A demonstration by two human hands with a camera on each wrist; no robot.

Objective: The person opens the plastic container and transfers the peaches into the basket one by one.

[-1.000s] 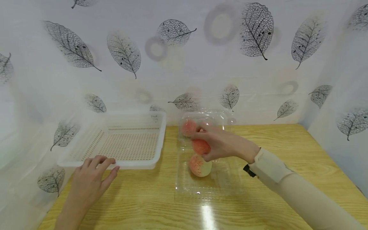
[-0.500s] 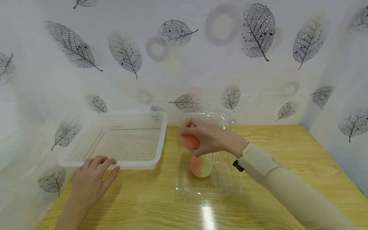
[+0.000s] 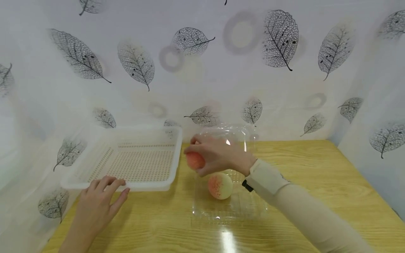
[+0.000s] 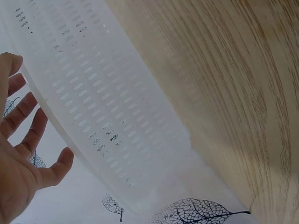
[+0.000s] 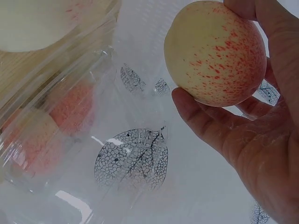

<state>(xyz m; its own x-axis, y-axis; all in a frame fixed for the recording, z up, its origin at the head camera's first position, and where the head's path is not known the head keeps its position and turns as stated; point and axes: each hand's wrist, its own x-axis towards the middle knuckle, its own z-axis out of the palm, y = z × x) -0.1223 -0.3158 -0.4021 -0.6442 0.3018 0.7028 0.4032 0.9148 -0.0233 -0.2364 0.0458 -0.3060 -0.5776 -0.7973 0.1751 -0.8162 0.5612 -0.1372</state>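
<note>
- Peach (image 3: 194, 160), gripped in the right hand above the back part of the table (image 3: 303, 168), whose top is wood-grained; its round skin runs cream to speckled red.
- Basket (image 3: 150, 185): white plastic, rectangular, slotted, by the table's back left corner.
- Container (image 3: 248, 207): thin, glossy clear plastic with a ridged rim, near the middle of the table's back edge; reddish shapes show blurred through its far half.
- Right hand (image 3: 218, 154): back upward, thumb and fingers curled round the peach.
- Left hand (image 3: 98, 200): fingers loosely bent, grasping nothing, tips touching the basket's front rim.
- Second peach (image 3: 220, 186): cream and pink-red, in the container's near half.
</note>
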